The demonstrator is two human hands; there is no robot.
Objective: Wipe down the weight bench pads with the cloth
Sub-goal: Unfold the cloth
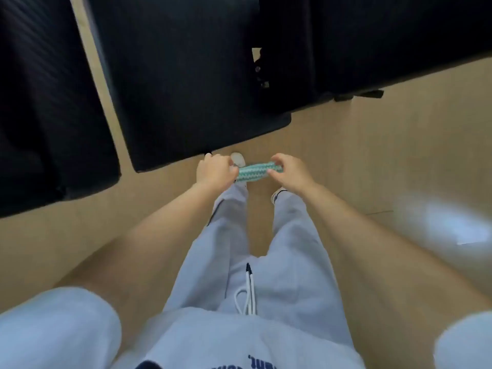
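While stretched, cloth (253,171) | between left hand (215,171) | right hand (290,173)

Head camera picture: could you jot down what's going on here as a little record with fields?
cloth: green-and-white cloth, bunched into a strip, stretched between both hands
left hand: left hand grips one end
right hand: right hand pinches the other end
bench pads: black bench pads ahead of the hands, cloth not touching them
floor: tan floor
wiping: not yet begun
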